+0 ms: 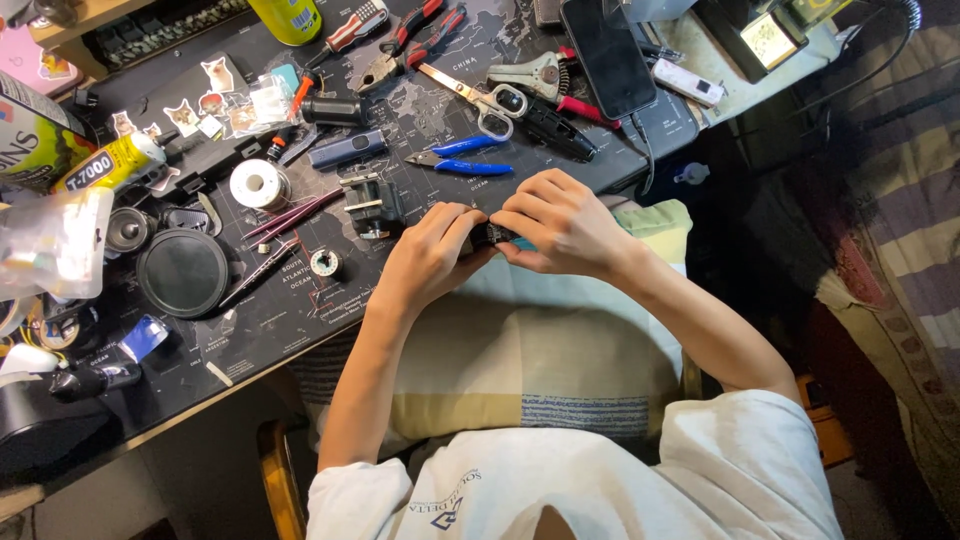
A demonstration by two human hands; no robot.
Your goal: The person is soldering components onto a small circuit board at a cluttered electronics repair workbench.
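Both hands together, left [432,250] and right [560,222], fingers curled.

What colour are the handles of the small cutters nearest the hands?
Blue, on the small cutters; clearest in the head view.

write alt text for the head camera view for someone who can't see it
Both hands, left hand and right hand, hold a small dark object together at the edge of a cluttered black desk mat. Nearby lie blue-handled cutters, scissors, a solder spool and a phone.
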